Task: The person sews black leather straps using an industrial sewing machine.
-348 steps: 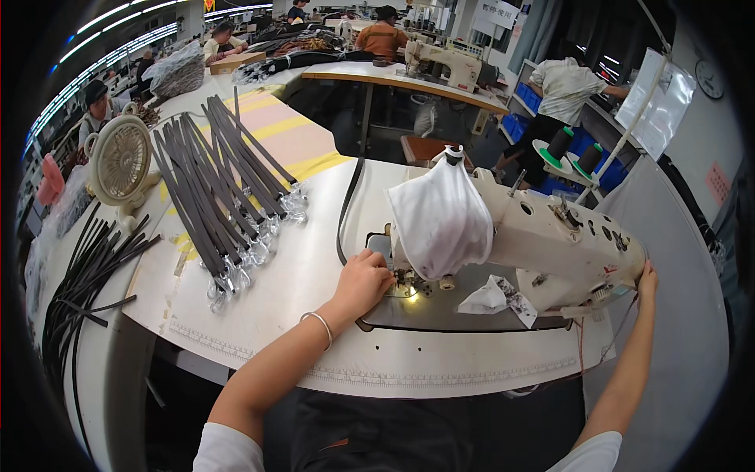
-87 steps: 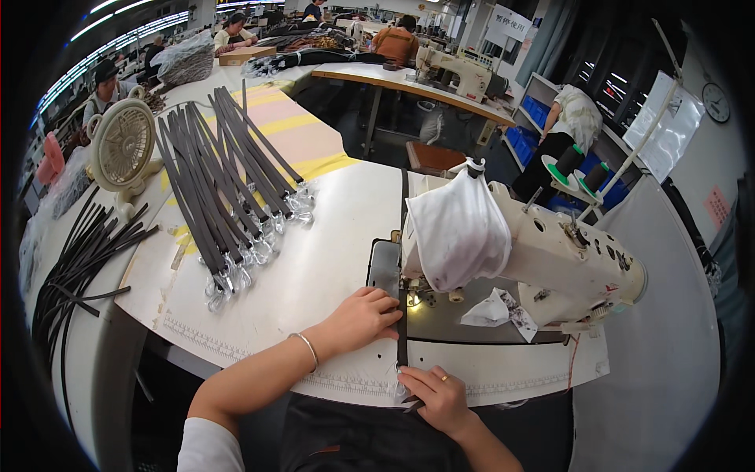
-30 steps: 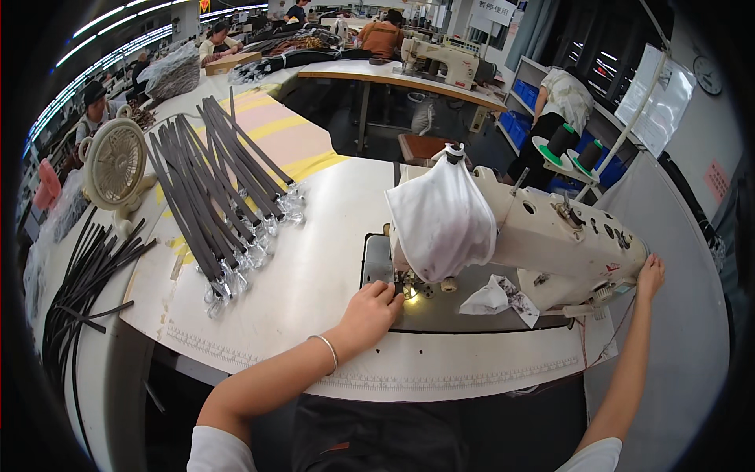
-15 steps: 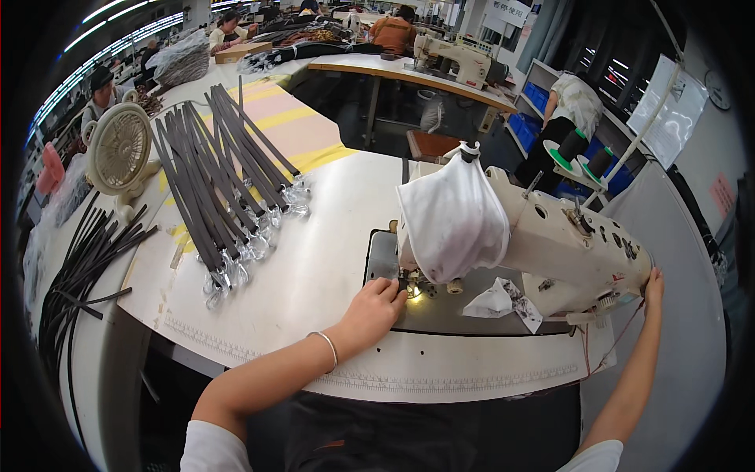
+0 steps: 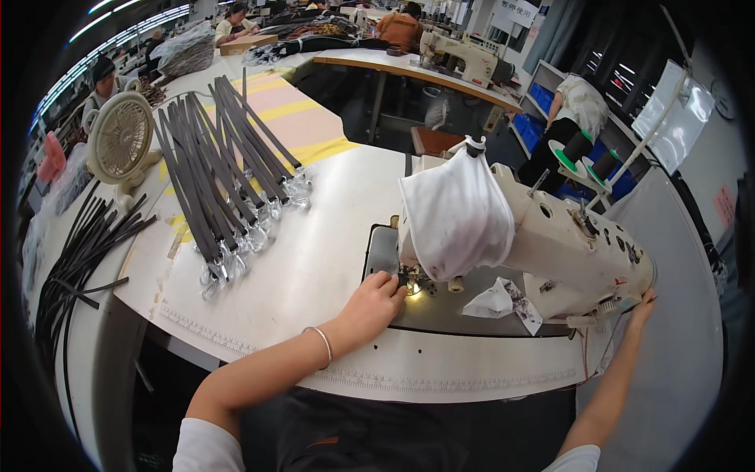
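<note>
My left hand (image 5: 371,300) lies on the bed of a cream sewing machine (image 5: 562,228), its fingertips pressed together beside the lit presser foot (image 5: 412,285). A small dark bit shows at the fingertips, too hidden to name. At the machine's right end, my right hand (image 5: 642,308) grips the lower edge of the handwheel (image 5: 646,271); its fingers are partly hidden behind it. White cloth (image 5: 456,212) is draped over the machine's head. On the bed to the right rests a crumpled, dark-spotted white scrap (image 5: 503,302).
Dark straps (image 5: 212,181) with clear plastic-wrapped ends lie in rows on the table's left. Beyond them stand a small fan (image 5: 120,143) and a bundle of black strips (image 5: 82,259). Thread cones (image 5: 578,146) stand behind the machine. Other people work in the background.
My right hand has moved down along the handwheel's edge. My left hand stays by the presser foot. The whole view has shifted slightly.
</note>
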`<state>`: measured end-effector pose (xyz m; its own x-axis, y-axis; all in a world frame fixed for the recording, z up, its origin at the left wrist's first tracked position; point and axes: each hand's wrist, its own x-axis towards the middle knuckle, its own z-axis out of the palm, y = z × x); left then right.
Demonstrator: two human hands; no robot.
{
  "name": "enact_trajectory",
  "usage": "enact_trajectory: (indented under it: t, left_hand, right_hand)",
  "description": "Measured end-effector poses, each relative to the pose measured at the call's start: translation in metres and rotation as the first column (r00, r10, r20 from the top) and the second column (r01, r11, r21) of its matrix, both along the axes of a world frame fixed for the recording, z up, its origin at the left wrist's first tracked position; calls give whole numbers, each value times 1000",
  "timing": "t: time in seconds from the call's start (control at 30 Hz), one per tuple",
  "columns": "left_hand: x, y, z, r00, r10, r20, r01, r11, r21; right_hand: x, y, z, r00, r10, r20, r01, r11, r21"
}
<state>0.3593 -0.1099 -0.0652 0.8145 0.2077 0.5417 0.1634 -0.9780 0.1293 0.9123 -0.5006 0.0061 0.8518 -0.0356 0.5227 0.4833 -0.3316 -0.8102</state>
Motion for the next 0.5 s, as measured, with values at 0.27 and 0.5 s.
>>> enact_trajectory:
  t: [0.27,0.5]
  left_hand:
    - [-2,1,-5,1000,-8,24,6,997,71]
    - [-3,1,-6,999,-1,34,-1,999,50]
  right_hand:
    - [8,2,9,969,-223,101,231,970,-77]
    - [9,13,64,979,-203,13,179,830,-528]
